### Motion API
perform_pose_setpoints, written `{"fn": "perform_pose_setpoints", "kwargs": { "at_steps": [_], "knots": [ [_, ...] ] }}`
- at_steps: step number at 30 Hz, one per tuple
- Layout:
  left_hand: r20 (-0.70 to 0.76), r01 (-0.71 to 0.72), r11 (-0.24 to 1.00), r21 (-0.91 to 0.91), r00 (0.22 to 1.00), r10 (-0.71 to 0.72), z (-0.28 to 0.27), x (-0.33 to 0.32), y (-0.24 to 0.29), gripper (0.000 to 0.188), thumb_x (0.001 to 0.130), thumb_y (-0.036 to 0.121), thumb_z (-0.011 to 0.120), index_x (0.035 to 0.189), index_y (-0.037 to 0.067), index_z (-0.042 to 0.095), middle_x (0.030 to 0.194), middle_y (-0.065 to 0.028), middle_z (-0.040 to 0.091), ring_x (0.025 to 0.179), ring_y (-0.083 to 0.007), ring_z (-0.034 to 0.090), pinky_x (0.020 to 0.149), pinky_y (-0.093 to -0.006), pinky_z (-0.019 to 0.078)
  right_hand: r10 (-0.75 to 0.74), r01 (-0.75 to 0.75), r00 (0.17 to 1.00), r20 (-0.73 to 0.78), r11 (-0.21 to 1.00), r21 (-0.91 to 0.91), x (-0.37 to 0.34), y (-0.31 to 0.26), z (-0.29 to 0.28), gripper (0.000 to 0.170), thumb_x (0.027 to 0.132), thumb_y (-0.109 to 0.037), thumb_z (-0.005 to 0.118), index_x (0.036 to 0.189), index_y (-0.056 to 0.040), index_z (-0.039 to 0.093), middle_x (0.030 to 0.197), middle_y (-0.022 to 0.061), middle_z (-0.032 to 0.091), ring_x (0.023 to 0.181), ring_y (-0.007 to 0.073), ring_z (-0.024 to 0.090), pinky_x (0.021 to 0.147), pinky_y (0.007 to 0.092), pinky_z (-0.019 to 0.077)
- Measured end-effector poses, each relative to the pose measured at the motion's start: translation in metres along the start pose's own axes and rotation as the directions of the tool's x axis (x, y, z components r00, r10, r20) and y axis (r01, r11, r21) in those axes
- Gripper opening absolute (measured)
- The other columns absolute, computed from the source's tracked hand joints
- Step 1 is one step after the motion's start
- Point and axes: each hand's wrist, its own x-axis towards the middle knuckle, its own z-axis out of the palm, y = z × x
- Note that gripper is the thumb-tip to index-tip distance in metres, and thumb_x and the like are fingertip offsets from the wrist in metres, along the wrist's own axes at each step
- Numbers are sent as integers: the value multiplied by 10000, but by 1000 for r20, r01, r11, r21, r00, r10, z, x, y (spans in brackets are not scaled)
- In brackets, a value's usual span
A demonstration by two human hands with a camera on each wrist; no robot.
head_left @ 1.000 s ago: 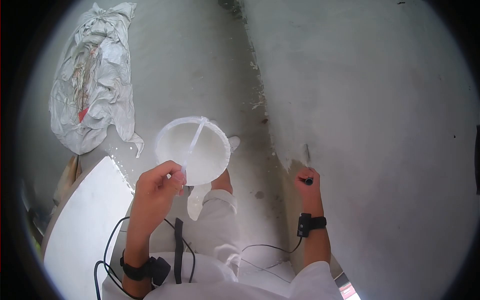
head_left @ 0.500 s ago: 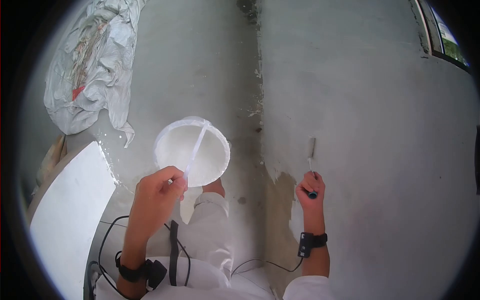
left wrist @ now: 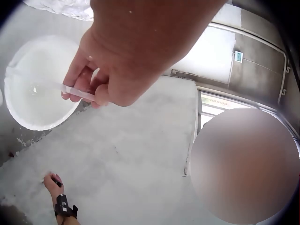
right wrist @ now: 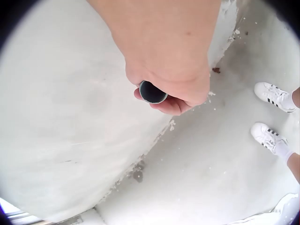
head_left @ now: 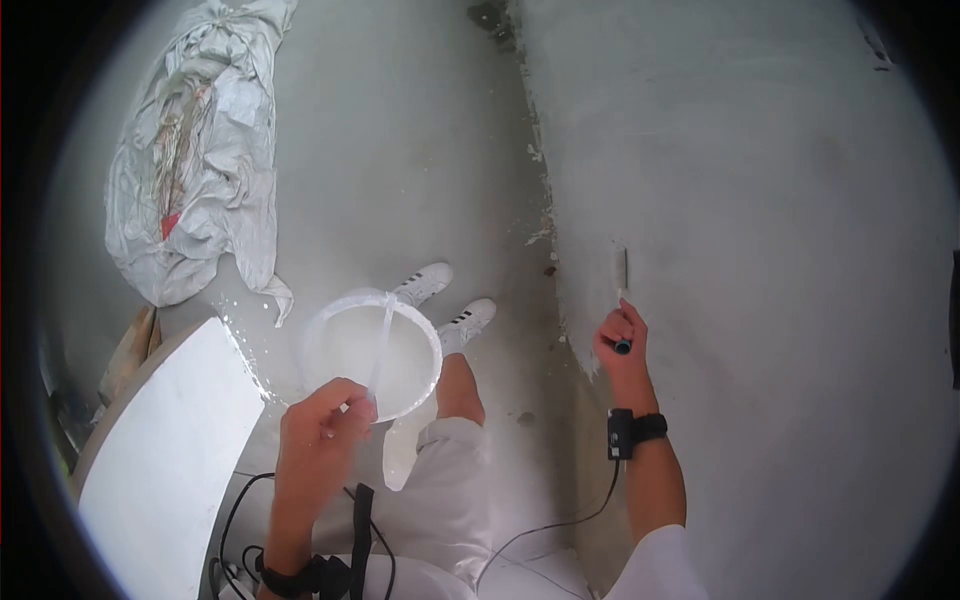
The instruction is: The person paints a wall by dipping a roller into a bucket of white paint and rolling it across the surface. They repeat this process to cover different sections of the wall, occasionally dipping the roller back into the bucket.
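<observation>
My left hand (head_left: 325, 435) pinches the pale strap handle (head_left: 383, 345) of a round white bucket (head_left: 437, 370), which hangs tilted so its pale inside shows. In the left wrist view the fingers of that hand (left wrist: 101, 70) curl round the strap beside the bucket (left wrist: 40, 127). My right hand (head_left: 622, 345) grips a dark tubular handle (head_left: 623, 347), and a small roller (head_left: 620, 268) at its far end lies against the grey wall. From the right wrist view, the hand (right wrist: 171, 75) wraps the handle, whose hollow end (right wrist: 153, 92) faces the camera; the roller is hidden there.
A crumpled whitish sack (head_left: 235, 150) lies on the floor at the upper left. A white curved panel (head_left: 170, 440) stands at the lower left. The grey wall (head_left: 760, 300) fills the right side, and white shoes (head_left: 468, 322) stand near its base. Black cables (head_left: 560, 523) cross the lap.
The head view has shifted, and both shoes have come into sight. Against the wall, the roller is higher up in the picture. The bucket now appears lower, still held by my left hand.
</observation>
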Motion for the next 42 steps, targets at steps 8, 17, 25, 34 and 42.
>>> {"fn": "perform_pose_setpoints", "kwargs": {
  "at_steps": [8,17,25,34,42],
  "knots": [
    [229,-200,979,50,956,184,-28,-47,50,171,921,177,573,905,24,648,688,-49,628,600,-109,599,585,-258,456,-91,69,993,79,965,253,-305,-13,31,269,1002,-226,504,792,-70,566,466,-61,362,318,57,330,334,223,300],
    [248,-463,885,-36,854,457,-44,-80,71,194,927,174,547,893,4,632,696,-53,609,595,-121,605,585,-272,472,-427,407,902,-64,890,-207,-451,75,-60,303,990,-367,522,880,-85,535,517,-30,368,374,98,375,365,281,330],
    [120,-518,855,14,850,513,-95,-100,56,204,971,185,551,929,-1,623,808,-30,587,638,-128,625,595,-266,561,-726,429,687,-32,441,-788,-434,182,-195,315,962,-297,561,787,-36,533,553,2,467,385,88,420,346,257,333],
    [-133,-431,902,-4,895,427,-183,-108,47,150,904,138,542,857,19,620,766,-45,576,610,-164,639,564,-291,576,-663,528,683,-308,738,-420,-449,263,-237,278,928,-307,618,835,-73,500,575,1,432,394,93,425,336,272,331],
    [-220,-448,884,-135,883,414,-256,-85,67,172,923,165,545,873,16,616,772,-43,576,610,-167,638,567,-295,583,-412,446,892,-185,869,216,-394,254,-196,423,907,-562,583,901,-141,532,570,-49,377,393,78,301,370,247,235]
  ]
}}
